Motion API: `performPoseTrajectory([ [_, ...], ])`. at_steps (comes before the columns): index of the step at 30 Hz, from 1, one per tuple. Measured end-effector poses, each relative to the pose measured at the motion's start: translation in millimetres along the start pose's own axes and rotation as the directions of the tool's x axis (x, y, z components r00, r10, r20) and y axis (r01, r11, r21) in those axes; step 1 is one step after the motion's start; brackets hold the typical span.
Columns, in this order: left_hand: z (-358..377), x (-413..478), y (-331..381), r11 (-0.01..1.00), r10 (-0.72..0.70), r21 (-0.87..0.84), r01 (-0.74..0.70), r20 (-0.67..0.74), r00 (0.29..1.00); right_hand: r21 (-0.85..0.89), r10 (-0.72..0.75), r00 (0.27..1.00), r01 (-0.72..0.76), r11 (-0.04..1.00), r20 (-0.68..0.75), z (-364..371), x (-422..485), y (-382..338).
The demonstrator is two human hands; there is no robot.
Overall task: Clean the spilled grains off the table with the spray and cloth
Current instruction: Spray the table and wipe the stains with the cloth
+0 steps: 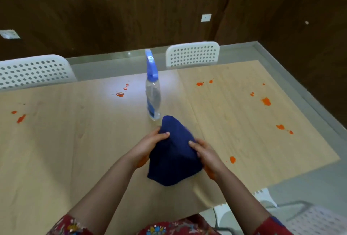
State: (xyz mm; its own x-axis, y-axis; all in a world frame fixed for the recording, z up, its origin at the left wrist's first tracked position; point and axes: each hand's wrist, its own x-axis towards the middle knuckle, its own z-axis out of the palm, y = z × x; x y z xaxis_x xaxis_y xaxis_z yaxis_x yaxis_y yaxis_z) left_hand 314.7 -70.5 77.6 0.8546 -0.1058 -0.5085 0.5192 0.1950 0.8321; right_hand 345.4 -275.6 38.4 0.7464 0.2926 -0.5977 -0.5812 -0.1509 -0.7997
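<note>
My left hand (pixel 150 145) and right hand (pixel 207 153) grasp the bunched dark-blue cloth (pixel 173 152), just before the upright spray bottle (pixel 153 92).

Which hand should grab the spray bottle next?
Left, probably. The spray bottle stands just beyond the left hand, while the right hand is farther to the side. Both hold the cloth, so the right could keep it.

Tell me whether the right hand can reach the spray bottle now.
Probably yes. The spray bottle stands upright just beyond the blue cloth, with only that cloth between it and the right hand. That hand grips the cloth, so it must let go first; the left hand holds it too.
</note>
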Motion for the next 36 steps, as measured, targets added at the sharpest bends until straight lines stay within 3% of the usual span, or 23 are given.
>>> performPoseTrajectory([
  [3, 29.5, 14.2, -14.5, 0.996, -0.057, 0.069, 0.054, 0.051, 0.997, -0.117, -0.176, 0.96, 0.153, 0.981, -0.22, -45.4, -27.1, -1.0],
  [7, 73.7, 48.0, -26.4, 0.996, -0.025, 0.09, 0.017, 0.091, 0.996, -0.414, -0.29, 0.864, 0.106, 0.904, -0.412, -95.0, -31.8, -6.8],
  [9, 82.9, 70.3, -31.2, 0.984, 0.046, 0.168, -0.058, 0.074, 0.996, -0.691, -0.408, 0.761, -0.072, 0.719, -0.505, -108.5, -12.8, -7.9],
  [10, 83.2, 81.1, -35.9, 0.948, 0.069, 0.308, -0.077, 0.038, 0.997, -0.787, -0.506, 0.702, -0.127, 0.604, -0.502, -110.6, -2.8, -5.6],
  [11, 79.2, 90.2, -43.5, 0.867, 0.104, 0.491, -0.084, -0.014, 0.994, -0.845, -0.578, 0.676, -0.126, 0.519, -0.456, -108.4, 7.5, -0.9],
  [13, 62.4, 97.9, -66.6, 0.566, 0.191, 0.822, -0.062, -0.058, 0.98, -0.893, -0.561, 0.751, -0.083, 0.442, -0.347, -94.3, 30.0, 17.8],
  [15, 48.8, 95.8, -89.7, 0.267, 0.178, 0.96, -0.079, 0.031, 0.984, -0.934, -0.458, 0.844, -0.13, 0.332, -0.28, -80.6, 51.0, 43.7],
  [17, 42.7, 91.8, -102.9, 0.128, 0.171, 0.986, -0.105, 0.082, 0.982, -0.962, -0.419, 0.872, -0.179, 0.205, -0.252, -75.0, 62.9, 63.9],
  [19, 42.7, 91.8, -104.1, 0.089, 0.157, 0.991, -0.099, 0.084, 0.984, -0.978, -0.433, 0.883, -0.119, 0.169, -0.183, -77.6, 54.2, 76.0],
  [22, 42.4, 94.0, -103.5, 0.072, 0.175, 0.993, -0.088, 0.075, 0.982, -0.993, -0.489, 0.872, 0.088, 0.073, 0.042, -102.7, 16.1, 108.8],
  [24, 41.1, 93.9, -104.7, 0.085, 0.166, 0.99, -0.109, 0.094, 0.982, -0.989, -0.485, 0.871, 0.129, 0.07, 0.079, -135.9, 2.9, 113.6],
  [26, 39.9, 94.2, -103.9, 0.084, 0.152, 0.99, -0.115, 0.101, 0.983, -0.993, -0.447, 0.894, 0.018, 0.12, -0.038, -160.4, 10.4, 98.3],
  [29, 38.2, 96.6, -103.4, 0.076, 0.138, 0.991, -0.113, 0.102, 0.985, -0.939, -0.436, 0.836, -0.247, 0.241, -0.332, -163.5, 49.9, 62.9],
  [31, 37.2, 96.8, -105.1, 0.072, 0.129, 0.991, -0.116, 0.106, 0.986, -0.92, -0.403, 0.836, -0.278, 0.275, -0.373, -140.3, 71.2, 50.3],
  [33, 38.9, 97.5, -106.3, 0.074, 0.137, 0.99, -0.117, 0.106, 0.985, -0.96, -0.461, 0.85, -0.17, 0.222, -0.257, -107.1, 71.0, 57.8],
  [36, 40.1, 95.3, -105.8, 0.063, 0.158, 0.992, -0.109, 0.098, 0.983, -0.971, -0.485, 0.848, 0.238, -0.01, 0.213, -93.4, 25.3, 97.2],
])
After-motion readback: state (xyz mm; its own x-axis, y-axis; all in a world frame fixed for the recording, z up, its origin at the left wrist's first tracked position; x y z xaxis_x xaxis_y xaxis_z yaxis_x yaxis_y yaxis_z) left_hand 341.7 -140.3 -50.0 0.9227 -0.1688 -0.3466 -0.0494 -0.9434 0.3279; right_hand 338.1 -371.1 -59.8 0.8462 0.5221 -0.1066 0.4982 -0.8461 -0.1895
